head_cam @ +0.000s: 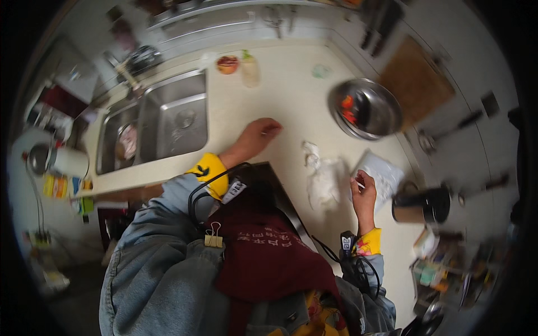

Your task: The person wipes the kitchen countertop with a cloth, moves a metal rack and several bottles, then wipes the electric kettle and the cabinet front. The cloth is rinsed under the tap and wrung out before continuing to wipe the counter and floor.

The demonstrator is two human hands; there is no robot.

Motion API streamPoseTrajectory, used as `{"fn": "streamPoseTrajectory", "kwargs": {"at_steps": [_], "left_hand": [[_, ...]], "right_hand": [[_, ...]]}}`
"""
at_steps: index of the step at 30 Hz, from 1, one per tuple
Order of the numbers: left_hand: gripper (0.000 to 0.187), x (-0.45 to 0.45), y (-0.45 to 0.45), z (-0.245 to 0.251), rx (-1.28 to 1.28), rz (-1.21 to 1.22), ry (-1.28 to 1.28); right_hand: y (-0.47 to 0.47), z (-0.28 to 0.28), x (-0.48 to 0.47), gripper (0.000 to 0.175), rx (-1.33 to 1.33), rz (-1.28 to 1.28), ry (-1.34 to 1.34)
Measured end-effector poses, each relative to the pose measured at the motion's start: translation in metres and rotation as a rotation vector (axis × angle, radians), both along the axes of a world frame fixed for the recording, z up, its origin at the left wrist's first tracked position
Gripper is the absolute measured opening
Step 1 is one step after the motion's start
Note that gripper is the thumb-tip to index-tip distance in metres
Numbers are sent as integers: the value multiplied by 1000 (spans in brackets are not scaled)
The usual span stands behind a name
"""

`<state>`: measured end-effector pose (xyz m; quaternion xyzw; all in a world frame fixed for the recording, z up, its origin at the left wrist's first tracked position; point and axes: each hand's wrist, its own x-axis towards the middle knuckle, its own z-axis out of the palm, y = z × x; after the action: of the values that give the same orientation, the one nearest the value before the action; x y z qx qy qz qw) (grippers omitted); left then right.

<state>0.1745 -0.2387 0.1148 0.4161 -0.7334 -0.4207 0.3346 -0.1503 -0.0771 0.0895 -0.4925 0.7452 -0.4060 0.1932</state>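
Note:
My left hand (258,133) hovers over the pale countertop (290,96), just right of the sink. Its fingers are curled and blurred, so whether they hold anything is unclear. My right hand (364,189) is bent at the near left side of a clear plastic bag (386,174) with whitish contents. Thumb and fingertips come close together there; contact with the bag cannot be made out. Between the hands lies a crumpled white plastic bag (324,185). Beyond it stands a stainless steel bowl (380,98) with orange-red pieces (348,110) inside.
A double steel sink (174,90) is at left, with a pinkish piece, perhaps meat (127,142), in its left basin. A pale radish-like vegetable (251,72) and an orange-red round thing (227,64) sit at the back. A cutting board (414,80) and dark canister (422,203) are at right.

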Motion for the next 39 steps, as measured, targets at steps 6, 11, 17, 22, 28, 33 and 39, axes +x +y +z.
{"fn": "streamPoseTrajectory", "kwargs": {"at_steps": [6, 11, 17, 22, 28, 33, 39], "left_hand": [[16, 250, -41, 7, 199, 492, 223], [16, 414, -86, -20, 231, 847, 487], [20, 562, -159, -79, 168, 1045, 229], [33, 589, -210, -84, -226, 805, -264], [32, 580, -254, -82, -109, 642, -293], [29, 582, -256, -88, -49, 682, -265], [30, 577, -254, -87, -6, 743, -296]], "right_hand": [[-96, 31, 134, 4, 13, 548, -340], [-203, 50, 271, 14, 91, 856, -109], [-327, 5, 463, 23, 469, 891, -524], [-376, -23, 537, 21, 786, 640, -1046], [-408, -48, 577, 16, 883, 530, -1160], [-409, -65, 605, 18, 940, 416, -1191], [-405, -79, 634, 17, 999, 341, -1276]]}}
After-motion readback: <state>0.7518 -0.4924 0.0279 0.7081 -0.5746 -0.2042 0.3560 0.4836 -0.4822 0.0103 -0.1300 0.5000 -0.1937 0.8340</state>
